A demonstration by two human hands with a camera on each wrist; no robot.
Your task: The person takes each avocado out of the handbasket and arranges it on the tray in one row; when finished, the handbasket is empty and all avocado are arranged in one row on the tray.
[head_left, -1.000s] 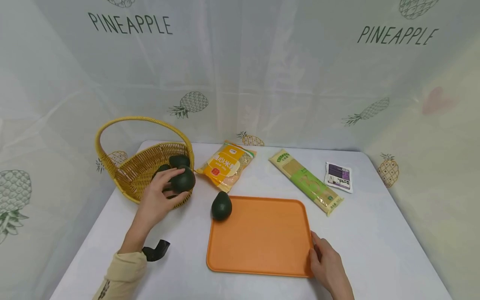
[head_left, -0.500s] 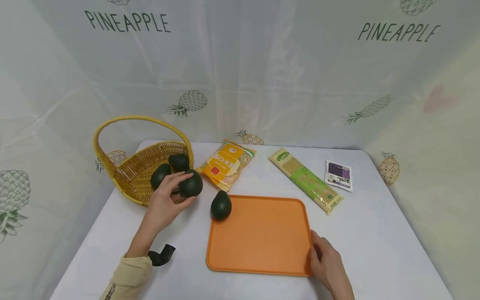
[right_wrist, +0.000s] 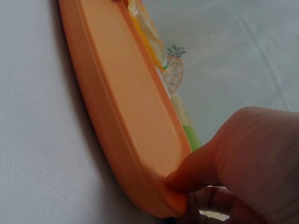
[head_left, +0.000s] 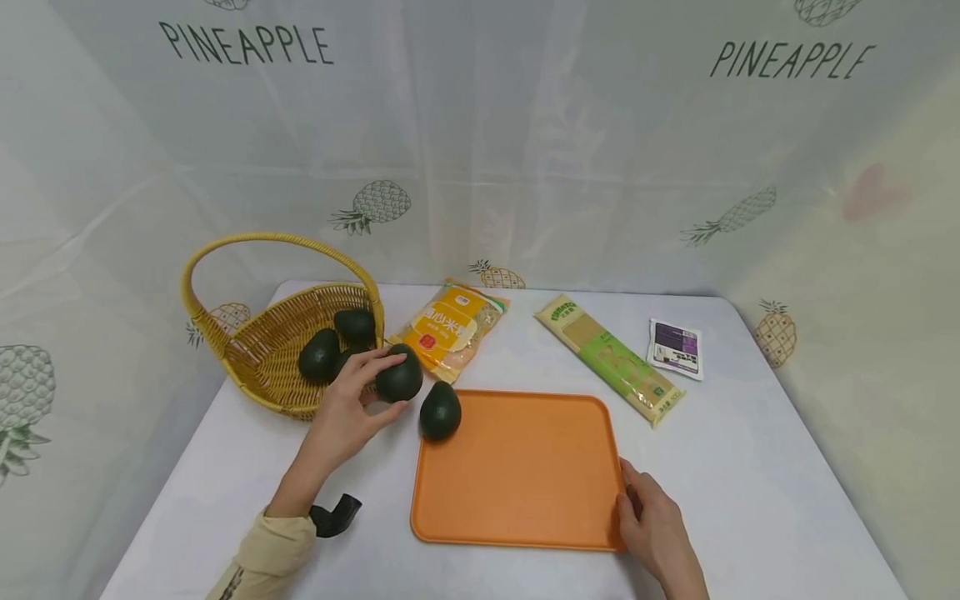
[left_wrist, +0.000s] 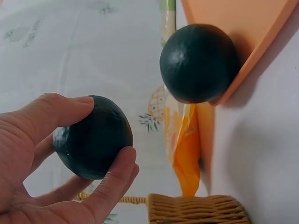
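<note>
Between the thumb and fingers of my left hand (head_left: 352,412) is a dark green avocado (head_left: 400,374), held up between the basket and the tray. The left wrist view shows this avocado (left_wrist: 93,137) gripped around its sides. A second avocado (head_left: 440,412) sits on the far left corner of the orange tray (head_left: 517,475). My right hand (head_left: 656,525) pinches the tray's right edge, with the thumb (right_wrist: 191,170) over the rim in the right wrist view. In the yellow wicker basket (head_left: 262,354) lie several more avocados (head_left: 320,356), partly hidden by my left hand.
Behind the tray lies a yellow grain bag (head_left: 450,329). A green noodle pack (head_left: 611,358) and a small purple-and-white sachet (head_left: 676,348) lie at the back right. A black curved object (head_left: 336,517) is beside my left sleeve (head_left: 273,546). A pineapple-print curtain (head_left: 480,150) hangs behind the table.
My left hand has carried the avocado rightward out from over the basket, toward the tray's far left corner. My right hand has kept its hold on the tray.
</note>
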